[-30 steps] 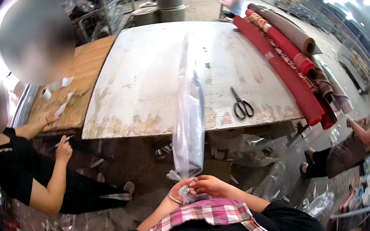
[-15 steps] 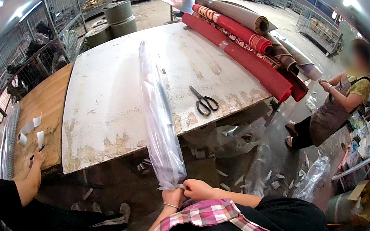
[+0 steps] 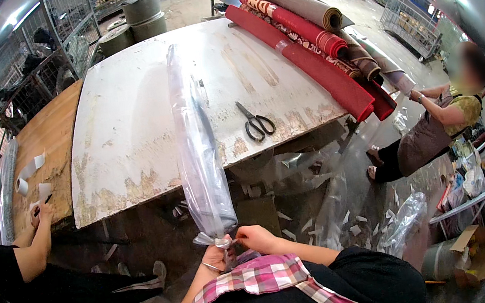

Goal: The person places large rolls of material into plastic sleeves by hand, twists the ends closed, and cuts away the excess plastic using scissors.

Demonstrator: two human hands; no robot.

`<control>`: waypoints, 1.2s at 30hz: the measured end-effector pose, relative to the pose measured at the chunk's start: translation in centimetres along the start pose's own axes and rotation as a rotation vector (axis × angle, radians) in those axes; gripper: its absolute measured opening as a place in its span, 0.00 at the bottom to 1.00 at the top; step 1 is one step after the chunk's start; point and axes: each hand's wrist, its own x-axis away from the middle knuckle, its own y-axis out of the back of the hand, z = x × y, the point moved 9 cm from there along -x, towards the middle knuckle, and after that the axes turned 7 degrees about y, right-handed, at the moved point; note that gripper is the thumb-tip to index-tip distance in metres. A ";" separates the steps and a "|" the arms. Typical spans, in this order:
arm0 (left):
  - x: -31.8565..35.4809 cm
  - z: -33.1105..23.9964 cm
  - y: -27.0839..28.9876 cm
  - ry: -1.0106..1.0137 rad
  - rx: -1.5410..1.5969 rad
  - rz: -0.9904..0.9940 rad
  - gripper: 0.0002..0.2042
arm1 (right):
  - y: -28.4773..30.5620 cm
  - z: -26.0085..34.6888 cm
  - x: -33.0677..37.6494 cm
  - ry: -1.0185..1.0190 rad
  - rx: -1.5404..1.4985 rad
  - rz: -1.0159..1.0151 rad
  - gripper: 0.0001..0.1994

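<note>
A long roll in clear plastic wrap (image 3: 197, 139) extends from my body out across the white tabletop, its near end hanging past the edge. The plastic there is gathered into a twisted, knotted bunch (image 3: 222, 242). My left hand (image 3: 214, 256) is closed around the gathered plastic just under the knot. Beside it on the right, my right hand (image 3: 255, 238) pinches a thin strand of the plastic pulled out from the knot. Black-handled scissors (image 3: 256, 126) lie on the table to the right of the roll, apart from both hands.
Red and brown rolled carpets (image 3: 310, 57) lie along the table's right side. One person (image 3: 440, 119) stands at the right, touching a roll; another (image 3: 31, 265) writes at the wooden board (image 3: 48, 140) on the left. Plastic film (image 3: 408, 224) and scraps litter the floor.
The gathered end now shows a knot with a loose tail at the left. My right hand has drawn slightly away from my left. The person at right has reached toward a roll.
</note>
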 end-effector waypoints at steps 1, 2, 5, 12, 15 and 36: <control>1.1 -0.3 -0.8 0.017 -0.046 0.001 0.10 | 0.0 0.2 -0.1 0.060 0.080 -0.002 0.06; 1.7 -0.5 -1.3 0.038 -0.093 0.002 0.10 | 0.1 0.8 -0.2 0.115 0.160 -0.004 0.06; 2.4 -3.0 -1.9 -0.284 -0.223 -0.064 0.15 | 0.6 2.2 0.2 0.254 0.259 -0.021 0.05; 2.3 -2.4 -0.3 -0.323 -0.188 -0.175 0.16 | 0.1 2.9 0.9 0.286 0.190 -0.014 0.05; 2.8 -2.9 -0.9 -0.371 -0.242 -0.200 0.15 | 0.6 4.0 1.4 0.153 0.046 -0.049 0.10; 0.1 2.8 -1.7 0.221 -0.014 0.275 0.08 | 0.1 -0.8 1.5 -0.111 0.159 0.110 0.12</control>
